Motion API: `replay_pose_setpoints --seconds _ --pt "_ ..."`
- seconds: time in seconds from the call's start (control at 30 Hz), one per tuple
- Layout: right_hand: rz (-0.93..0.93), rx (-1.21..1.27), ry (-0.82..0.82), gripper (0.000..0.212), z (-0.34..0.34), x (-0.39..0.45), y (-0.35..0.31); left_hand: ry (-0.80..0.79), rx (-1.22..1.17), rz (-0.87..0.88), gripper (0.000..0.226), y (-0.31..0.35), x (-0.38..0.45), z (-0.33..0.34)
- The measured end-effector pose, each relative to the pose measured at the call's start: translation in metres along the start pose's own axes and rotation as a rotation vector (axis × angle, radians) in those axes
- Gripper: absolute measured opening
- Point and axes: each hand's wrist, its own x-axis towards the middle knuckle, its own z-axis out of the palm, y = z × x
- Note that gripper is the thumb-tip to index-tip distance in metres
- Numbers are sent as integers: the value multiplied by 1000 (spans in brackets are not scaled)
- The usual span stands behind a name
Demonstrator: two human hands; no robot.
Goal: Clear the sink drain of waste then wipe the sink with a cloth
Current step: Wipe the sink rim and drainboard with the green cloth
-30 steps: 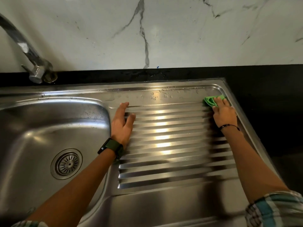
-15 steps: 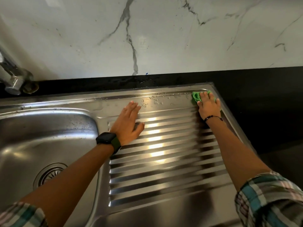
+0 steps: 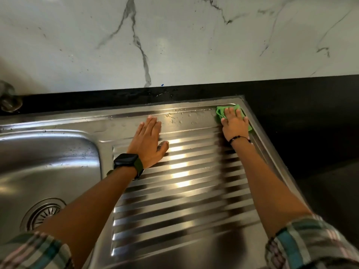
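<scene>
The cloth (image 3: 220, 112) lies flat under the right hand (image 3: 235, 126), fingers straight, pressing it into the drainboard's (image 3: 184, 191) far corner. Left of that hand are water drops (image 3: 182, 118), then the left hand (image 3: 148, 141), flat and spread, holding nothing. The drain (image 3: 43, 213) lies beyond its wrist, in the basin (image 3: 48, 158).

Glossy ribbed steel drainboard (image 3: 194, 200), cloth (image 3: 220, 111)

No text, label, brand, number or sign can be read anywhere; the black smartwatch (image 3: 126, 161) face is dark.
</scene>
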Motion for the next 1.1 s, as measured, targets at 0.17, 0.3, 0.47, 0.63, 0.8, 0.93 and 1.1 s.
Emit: replay_pose_setpoints --seconds 0.17,0.3,0.47,0.63,0.8,0.93,1.1 --pt "-179 64 -11 47 3 -11 13 12 -15 -3 64 -2 -1 0" --pt "229 165 109 46 0 15 -19 22 -26 -28 66 -4 1 1" --pt "372 295 124 41 4 16 -69 -19 42 -34 74 -2 5 4" --pt "-2 283 51 42 22 -25 -140 -4 71 -67 81 3 5 5" --pt "-198 628 -155 37 -1 -35 -133 76 1 -93 83 4 2 2" --pt "-1 869 76 33 -32 -25 -69 70 -21 -89 83 1 2 0" --pt "214 741 363 36 -46 5 -1 52 -40 -72 83 1 2 -1"
